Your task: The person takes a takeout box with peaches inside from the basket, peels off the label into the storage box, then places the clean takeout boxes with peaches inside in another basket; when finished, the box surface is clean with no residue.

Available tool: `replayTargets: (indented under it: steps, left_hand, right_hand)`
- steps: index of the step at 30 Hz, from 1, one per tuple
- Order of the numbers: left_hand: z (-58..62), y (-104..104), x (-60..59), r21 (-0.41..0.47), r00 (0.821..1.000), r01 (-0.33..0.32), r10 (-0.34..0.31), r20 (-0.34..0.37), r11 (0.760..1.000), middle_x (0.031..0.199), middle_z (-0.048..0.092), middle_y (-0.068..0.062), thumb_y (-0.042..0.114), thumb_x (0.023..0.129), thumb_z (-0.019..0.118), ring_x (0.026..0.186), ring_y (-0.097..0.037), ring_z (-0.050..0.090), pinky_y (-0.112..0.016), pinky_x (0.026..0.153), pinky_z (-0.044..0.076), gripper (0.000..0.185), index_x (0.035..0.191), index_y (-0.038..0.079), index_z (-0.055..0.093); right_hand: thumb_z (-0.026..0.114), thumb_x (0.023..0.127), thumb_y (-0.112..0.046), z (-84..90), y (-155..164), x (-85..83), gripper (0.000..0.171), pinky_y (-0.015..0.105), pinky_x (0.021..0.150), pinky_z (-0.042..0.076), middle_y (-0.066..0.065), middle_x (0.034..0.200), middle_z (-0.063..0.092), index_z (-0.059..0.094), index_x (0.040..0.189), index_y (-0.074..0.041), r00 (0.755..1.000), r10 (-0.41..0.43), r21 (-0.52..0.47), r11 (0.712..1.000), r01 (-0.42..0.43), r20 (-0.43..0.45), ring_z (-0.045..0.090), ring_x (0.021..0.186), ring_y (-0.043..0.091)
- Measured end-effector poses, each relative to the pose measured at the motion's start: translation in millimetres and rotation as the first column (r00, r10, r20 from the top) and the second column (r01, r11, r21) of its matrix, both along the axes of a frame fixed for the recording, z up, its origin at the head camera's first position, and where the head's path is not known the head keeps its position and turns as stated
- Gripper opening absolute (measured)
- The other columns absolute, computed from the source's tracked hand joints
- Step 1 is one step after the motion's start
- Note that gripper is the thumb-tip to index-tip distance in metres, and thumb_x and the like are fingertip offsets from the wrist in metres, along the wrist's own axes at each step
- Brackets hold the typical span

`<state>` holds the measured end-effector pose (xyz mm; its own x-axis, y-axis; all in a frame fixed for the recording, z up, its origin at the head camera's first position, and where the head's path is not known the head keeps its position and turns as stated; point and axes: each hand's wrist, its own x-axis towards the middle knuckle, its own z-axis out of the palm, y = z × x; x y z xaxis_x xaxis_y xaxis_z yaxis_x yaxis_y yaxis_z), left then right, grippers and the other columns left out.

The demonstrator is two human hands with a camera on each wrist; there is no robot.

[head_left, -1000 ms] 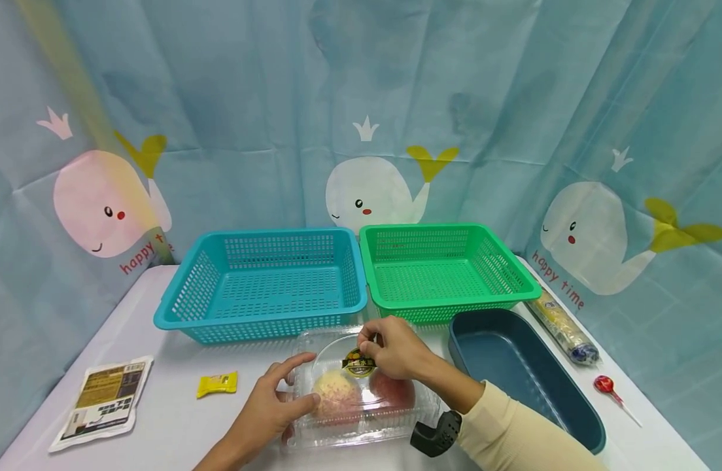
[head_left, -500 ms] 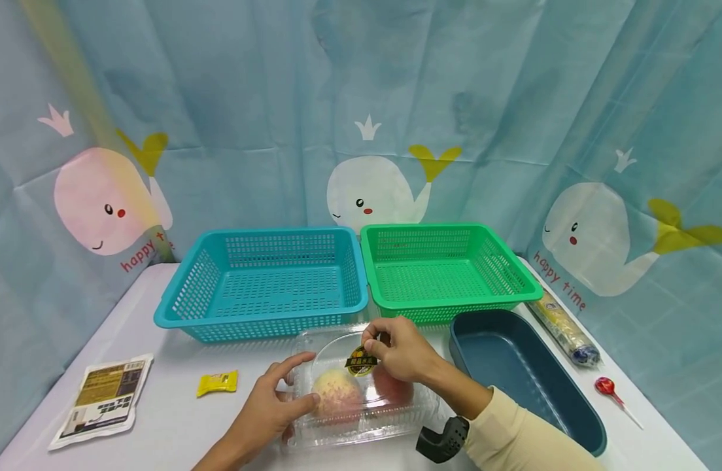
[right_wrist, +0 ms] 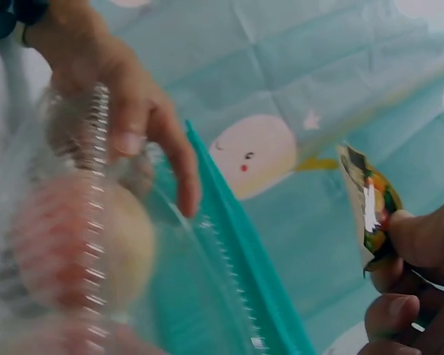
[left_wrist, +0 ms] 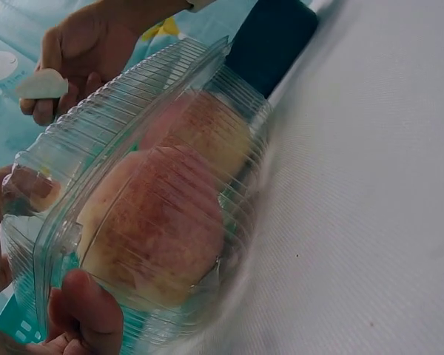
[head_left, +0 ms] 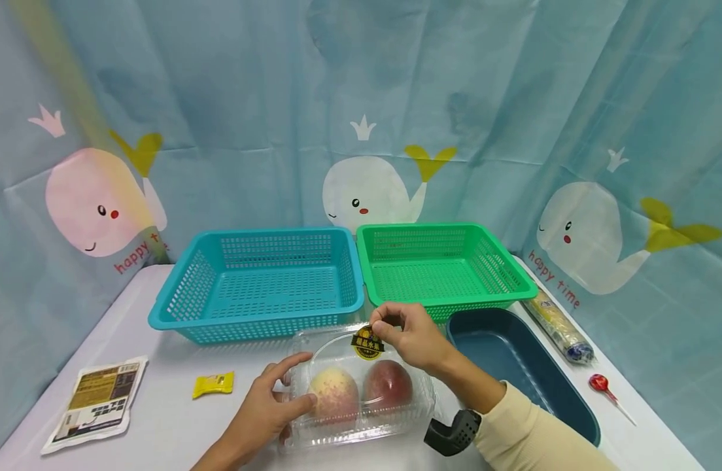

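- Left hand (head_left: 265, 412) steadies a clear clamshell box (head_left: 361, 392) at the bench's (head_left: 161, 418) near edge, at six o'clock, fingers curled round its left end; two peaches (head_left: 361, 390) sit side by side inside.
- Right hand (head_left: 412, 337), at the box's twelve o'clock edge, pinches a round black-and-yellow sticker (head_left: 367, 343) between thumb and forefinger, the label partly peeled from the lid.
- Risk, as judged: the thin sticker may tear if pulled sharply, or the lid may spring open and tip the peaches out should the left hand's hold slacken; the light box could also skid on the smooth bench.
- Yellow candy (head_left: 213, 384) and a flat printed packet (head_left: 93, 402) lie at nine o'clock; a dark blue tub (head_left: 516, 366), a lollipop (head_left: 603, 386) and a wrapped roll (head_left: 558, 327) at three o'clock.
- Teal basket (head_left: 261, 288) and green basket (head_left: 443, 268) stand at twelve o'clock, before a whale-print curtain (head_left: 367, 183).
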<state>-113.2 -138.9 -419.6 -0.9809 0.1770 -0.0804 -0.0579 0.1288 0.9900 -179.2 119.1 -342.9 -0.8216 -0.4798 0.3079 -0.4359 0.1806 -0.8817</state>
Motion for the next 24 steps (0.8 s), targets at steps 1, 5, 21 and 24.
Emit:
replayTargets:
  steps: [1,5,21,24]
  left_hand:
    - [0.2,0,-0.1,-0.002,1.0,-0.002,0.002,-0.001,1.0,0.106,0.033,-0.017,0.011,0.08,0.077,0.04,-0.013,0.039,-0.028,0.032,0.04,0.064,0.139,0.015,0.051]
    - [1.1,-1,-0.8,-0.012,1.0,-0.005,0.005,0.011,1.0,0.108,0.033,-0.017,0.013,0.081,0.077,0.041,-0.013,0.039,-0.029,0.033,0.041,0.065,0.139,0.016,0.05]
    - [0.4,1,0.9,-0.008,1.0,-0.002,0.002,0.009,1.0,0.109,0.033,-0.017,0.014,0.08,0.078,0.043,-0.012,0.04,-0.029,0.035,0.044,0.065,0.139,0.015,0.05]
    - [1.1,1,1.4,-0.024,1.0,-0.011,0.011,0.003,1.0,0.11,0.034,-0.018,0.015,0.08,0.078,0.043,-0.013,0.042,-0.03,0.035,0.045,0.065,0.139,0.016,0.051]
  right_hand:
    - [0.059,0.094,0.001,4.5,2,-0.4,0.008,0.028,0.064,0.049,0.007,0.081,0.06,0.062,0.087,0.003,1.0,0.018,0.015,1.0,-0.017,-0.002,0.056,0.075,0.02]
    - [0.059,0.095,-0.002,20.6,12,-2.1,0.009,0.031,0.065,0.051,0.007,0.082,0.062,0.064,0.088,0.001,0.998,0.067,0.077,0.995,-0.067,-0.001,0.057,0.076,0.022]
    - [0.058,0.096,-0.003,62.1,76,-15.9,0.011,0.034,0.066,0.05,0.01,0.08,0.06,0.064,0.088,-0.002,0.968,0.251,0.217,0.945,-0.246,0.005,0.054,0.073,0.021]
    - [0.057,0.097,-0.004,63.5,90,-17.7,0.011,0.035,0.07,0.052,0.01,0.084,0.062,0.066,0.09,-0.002,0.97,0.24,0.262,0.934,-0.242,0.039,0.057,0.075,0.022]
